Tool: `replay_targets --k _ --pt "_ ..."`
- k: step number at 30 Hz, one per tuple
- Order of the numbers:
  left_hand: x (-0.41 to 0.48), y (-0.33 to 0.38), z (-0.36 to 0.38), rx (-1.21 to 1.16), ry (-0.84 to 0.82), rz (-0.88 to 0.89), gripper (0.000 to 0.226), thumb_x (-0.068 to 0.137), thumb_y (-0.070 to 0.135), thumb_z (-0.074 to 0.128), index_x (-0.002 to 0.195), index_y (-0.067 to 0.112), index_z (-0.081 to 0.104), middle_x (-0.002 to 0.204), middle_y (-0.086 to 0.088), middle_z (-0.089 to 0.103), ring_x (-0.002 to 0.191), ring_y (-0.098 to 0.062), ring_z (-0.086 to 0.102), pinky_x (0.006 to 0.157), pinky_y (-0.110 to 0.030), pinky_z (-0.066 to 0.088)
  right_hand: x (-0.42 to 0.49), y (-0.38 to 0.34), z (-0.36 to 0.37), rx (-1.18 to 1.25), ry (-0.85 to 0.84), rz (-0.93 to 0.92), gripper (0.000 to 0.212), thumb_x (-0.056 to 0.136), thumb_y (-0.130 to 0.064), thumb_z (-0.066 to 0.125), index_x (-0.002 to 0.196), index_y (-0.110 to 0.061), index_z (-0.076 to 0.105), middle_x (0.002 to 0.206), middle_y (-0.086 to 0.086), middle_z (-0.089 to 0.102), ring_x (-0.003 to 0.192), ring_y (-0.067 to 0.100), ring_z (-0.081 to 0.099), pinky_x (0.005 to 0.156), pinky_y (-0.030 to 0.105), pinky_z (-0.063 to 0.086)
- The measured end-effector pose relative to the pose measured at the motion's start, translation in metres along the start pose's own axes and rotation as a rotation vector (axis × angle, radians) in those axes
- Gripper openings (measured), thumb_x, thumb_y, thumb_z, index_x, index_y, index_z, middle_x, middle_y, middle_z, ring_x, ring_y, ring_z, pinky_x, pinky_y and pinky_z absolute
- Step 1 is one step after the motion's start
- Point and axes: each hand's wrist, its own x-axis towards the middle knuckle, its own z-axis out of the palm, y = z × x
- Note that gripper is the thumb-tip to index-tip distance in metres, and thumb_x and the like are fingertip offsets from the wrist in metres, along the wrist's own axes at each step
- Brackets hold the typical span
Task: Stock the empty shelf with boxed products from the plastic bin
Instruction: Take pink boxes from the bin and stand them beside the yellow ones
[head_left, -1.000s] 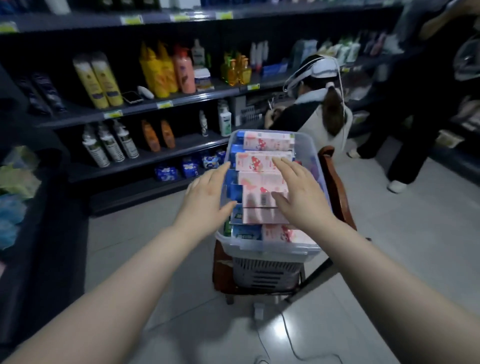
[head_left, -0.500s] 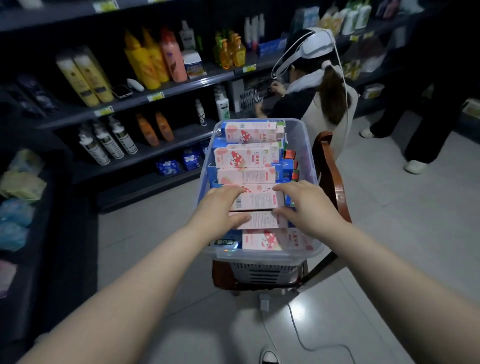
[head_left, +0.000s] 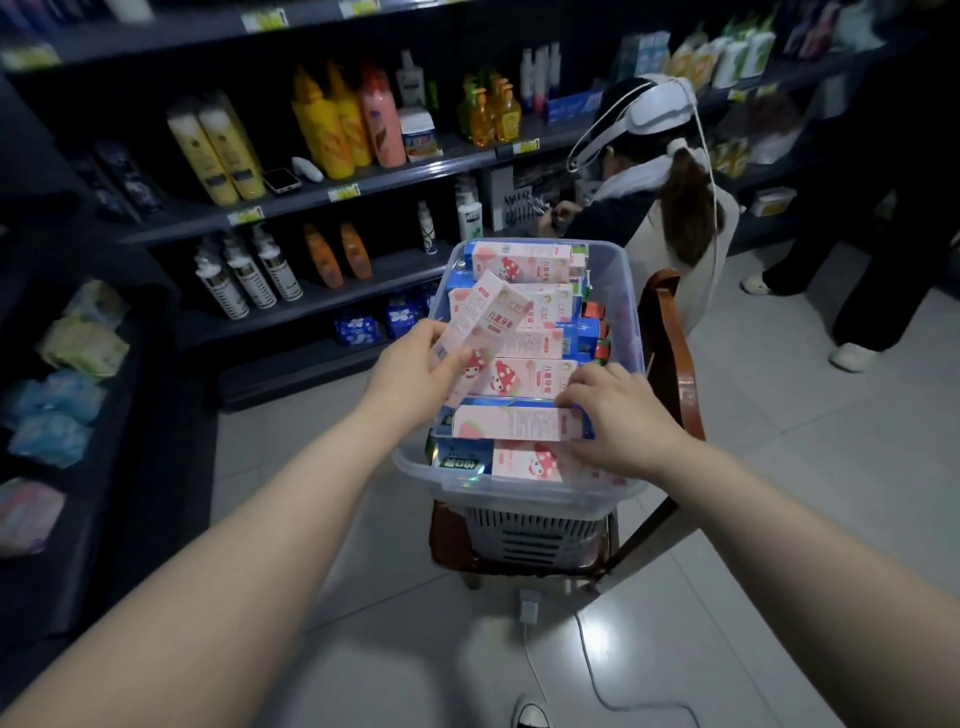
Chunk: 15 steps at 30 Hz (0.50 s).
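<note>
Item: clear plastic bin (head_left: 621, 291), set on a grey slatted basket (head_left: 535, 538) that is borne by a wooden chair (head_left: 670, 358), right of centre on the tiled floor. Contents: boxed products (head_left: 524, 262), pink and blue, stacked flat in rows from the near wall to the far wall. A tilted pink box (head_left: 491, 312) is held above the left part of the stack by the left hand (head_left: 415, 369), whose thumb and fingers are closed round its near end; its far end is raised and points away to the right. A flat pink box (head_left: 506, 422) is lying in the near part of the bin, and its right end is gripped by the right hand (head_left: 621, 415), fingers curled over the edge. Dark shelving (head_left: 322, 195) is ranged along the far left, stocked with yellow bottles (head_left: 223, 150) and white bottles (head_left: 244, 275). A second person (head_left: 644, 208) in a white headset is crouched beyond the bin. A white cable (head_left: 587, 670) is trailed on the near floor.
</note>
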Motion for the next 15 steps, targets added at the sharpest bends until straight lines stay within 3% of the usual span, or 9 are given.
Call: replay_targets --k 3,6,9,15 --pt "-0.006 -0.005 -0.014 -0.049 0.058 -0.036 0.024 0.092 0.033 0.057 0.111 0.019 0.056 0.104 0.002 0.064 0.089 -0.021 0.06 0.078 -0.04 0.051 0.005 -0.001 -0.022 0.353 -0.01 0.043 0.044 0.081 -0.044 0.064 0.119 -0.023 0.056 0.118 -0.008 0.055 0.11 0.014 0.048 0.09 0.031 0.044" --pt "-0.013 -0.016 -0.033 -0.059 0.121 -0.062 0.026 0.091 0.032 0.057 0.113 0.018 0.056 0.108 0.0 0.065 0.095 -0.022 0.061 0.083 -0.042 0.051 0.018 -0.01 -0.049 0.801 -0.005 0.101 0.032 0.084 -0.032 0.067 0.11 -0.016 0.059 0.105 -0.001 0.064 0.096 0.019 0.062 0.074 0.029 0.055" --pt "-0.024 -0.027 -0.057 -0.094 0.188 -0.078 0.027 0.091 0.035 0.057 0.112 0.019 0.056 0.107 -0.001 0.066 0.094 -0.022 0.063 0.082 -0.044 0.052 0.037 -0.032 -0.07 0.921 0.013 0.055 0.026 0.088 -0.028 0.064 0.11 -0.013 0.062 0.1 0.01 0.068 0.086 0.024 0.065 0.063 0.03 0.053" --pt "-0.061 -0.069 -0.121 -0.201 0.32 -0.126 0.026 0.091 0.03 0.057 0.116 0.024 0.052 0.103 0.004 0.068 0.088 -0.017 0.067 0.082 -0.045 0.054 0.093 -0.122 -0.093 0.98 0.02 -0.115 0.011 0.085 -0.019 0.068 0.095 -0.024 0.065 0.082 -0.005 0.069 0.074 0.011 0.064 0.057 0.022 0.05"
